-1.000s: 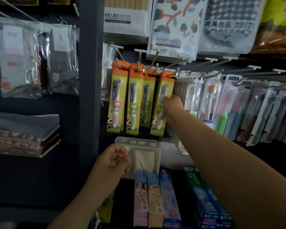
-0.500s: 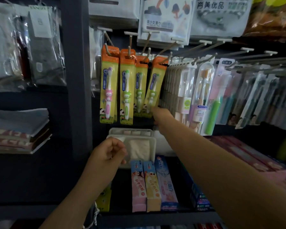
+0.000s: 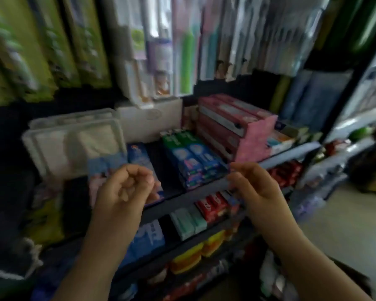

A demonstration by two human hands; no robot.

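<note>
The view is blurred by motion. My left hand [image 3: 126, 187] hovers in front of the toothpaste shelf with its fingers curled into a loose fist, and I see nothing in it. My right hand [image 3: 255, 187] is level with it to the right, back towards me, fingers bent forward near the shelf's front edge [image 3: 291, 156] and holding nothing. Between the hands lie blue-and-green toothpaste boxes [image 3: 189, 159]. A blue toothpaste box [image 3: 139, 155] lies just behind my left hand. Yellow-green children's toothbrush packs [image 3: 52, 44] hang at the upper left.
Packaged toothbrushes [image 3: 182, 44] hang in a row along the top. A white plastic container [image 3: 74, 144] sits at the shelf's left, a stack of pink boxes [image 3: 237, 127] at its right. Lower shelves hold red [image 3: 213, 205], green [image 3: 189, 222] and yellow [image 3: 187, 259] packs. Bare floor [image 3: 345, 224] lies to the right.
My right hand has drawn back from the hanging toothbrush packs down to shelf level. The view has swung down and right. My left hand stays curled.
</note>
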